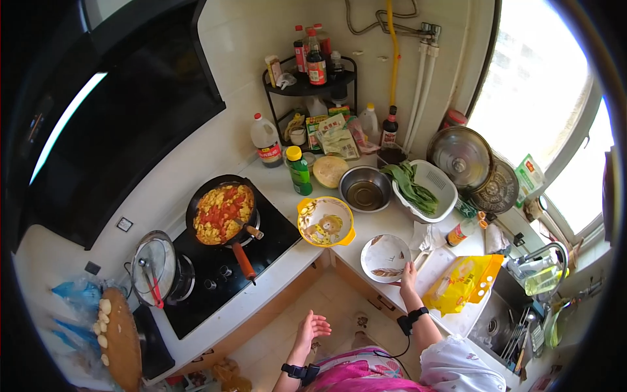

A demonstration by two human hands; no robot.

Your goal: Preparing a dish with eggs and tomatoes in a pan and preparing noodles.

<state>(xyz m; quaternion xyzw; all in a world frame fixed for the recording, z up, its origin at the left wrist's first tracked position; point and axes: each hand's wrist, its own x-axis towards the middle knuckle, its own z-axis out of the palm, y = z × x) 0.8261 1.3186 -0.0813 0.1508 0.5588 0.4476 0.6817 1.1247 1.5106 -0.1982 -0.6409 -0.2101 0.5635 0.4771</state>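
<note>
My right hand grips the right rim of a shallow white dish with a brown feather pattern, at the counter's front edge. Whether the dish rests on the counter I cannot tell. My left hand hangs in front of me over the floor, fingers apart, holding nothing. A yellow-rimmed bowl with a bear picture sits left of the dish. Farther left, a frying pan on the hob holds scrambled egg with tomato; a wooden-handled utensil leans in it.
Behind stand a steel bowl, a white colander with green leaves, and a green bottle. A yellow bag lies between dish and sink. A lidded pot occupies the hob's left; garlic lies beyond on a wooden board.
</note>
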